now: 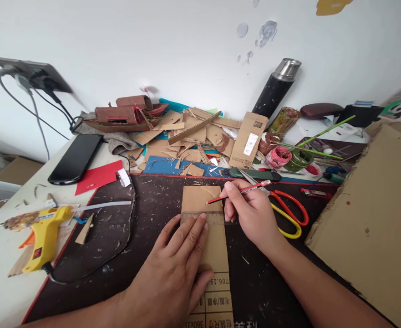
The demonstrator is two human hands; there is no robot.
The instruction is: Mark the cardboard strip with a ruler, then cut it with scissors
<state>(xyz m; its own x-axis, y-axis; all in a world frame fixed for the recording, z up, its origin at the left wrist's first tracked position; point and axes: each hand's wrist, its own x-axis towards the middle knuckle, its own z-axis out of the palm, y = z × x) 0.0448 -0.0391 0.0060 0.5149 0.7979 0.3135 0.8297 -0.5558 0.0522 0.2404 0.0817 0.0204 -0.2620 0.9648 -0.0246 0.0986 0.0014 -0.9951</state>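
Note:
A long cardboard strip with printed characters at its near end lies on the dark mat. My left hand lies over it with fingers stretched forward, pressing on a clear ruler that crosses the strip. In my right hand is a red and black pencil, its tip just over the far part of the strip. Scissors with red and yellow handles lie beside and partly behind my right hand.
A yellow glue gun and phone are at left. Cardboard scraps, a brown model boat, paint jars and a dark flask line the back. A large cardboard piece stands at right.

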